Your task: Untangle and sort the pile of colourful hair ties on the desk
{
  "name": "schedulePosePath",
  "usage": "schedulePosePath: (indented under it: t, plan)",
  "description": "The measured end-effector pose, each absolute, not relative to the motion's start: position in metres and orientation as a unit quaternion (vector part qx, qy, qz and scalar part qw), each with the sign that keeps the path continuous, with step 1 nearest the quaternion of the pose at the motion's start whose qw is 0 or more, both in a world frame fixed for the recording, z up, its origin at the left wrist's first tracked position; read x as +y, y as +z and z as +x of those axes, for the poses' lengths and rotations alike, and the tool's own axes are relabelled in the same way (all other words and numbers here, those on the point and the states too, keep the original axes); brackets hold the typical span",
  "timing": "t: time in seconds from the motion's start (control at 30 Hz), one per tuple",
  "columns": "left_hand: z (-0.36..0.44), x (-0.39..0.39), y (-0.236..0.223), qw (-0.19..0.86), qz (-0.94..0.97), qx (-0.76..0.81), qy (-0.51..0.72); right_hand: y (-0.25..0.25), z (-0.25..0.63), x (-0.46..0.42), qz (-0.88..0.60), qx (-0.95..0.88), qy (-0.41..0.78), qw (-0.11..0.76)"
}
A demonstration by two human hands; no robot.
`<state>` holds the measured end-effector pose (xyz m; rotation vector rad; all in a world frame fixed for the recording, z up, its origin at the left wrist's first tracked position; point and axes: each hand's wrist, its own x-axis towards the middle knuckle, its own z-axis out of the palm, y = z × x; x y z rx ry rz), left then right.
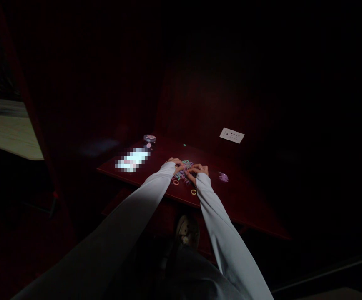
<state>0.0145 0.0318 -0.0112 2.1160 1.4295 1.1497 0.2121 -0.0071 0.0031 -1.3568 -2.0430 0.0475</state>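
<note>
The pile of coloured bands (pixel 185 176) lies on the counter (pixel 246 202) right before me, and picking through it seems the step in hand. My left hand (pixel 176 163) and right hand (pixel 199 169) are at its two sides, near each other with fingers bent inward; I cannot tell whether either is clamped on a band. The next move, I judge, calls for a light fingertip pinch, as the bands lie tangled. A yellow band (pixel 194 194) sits apart near my right wrist, and a purple cluster (pixel 223 177) lies farther right. Beyond are a lone green band (pixel 184 145) and a lidded jar (pixel 149 141). Dim light and my own fingers hide much of the pile.
</note>
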Motion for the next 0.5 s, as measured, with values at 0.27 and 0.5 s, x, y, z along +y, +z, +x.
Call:
schedulePosePath:
  t: [0.27, 0.5]
  plan:
    - [0.0163, 0.0328, -0.0129, 0.163, 0.743, 0.513, 0.398, 0.0, 0.2135, -0.003, -0.517, -0.779, -0.01, 0.353]
    - [0.0155, 0.0316, -0.0117, 0.162, 0.745, 0.511, 0.396, -0.0024, 0.2149, -0.0007, -0.511, -0.774, -0.019, 0.374]
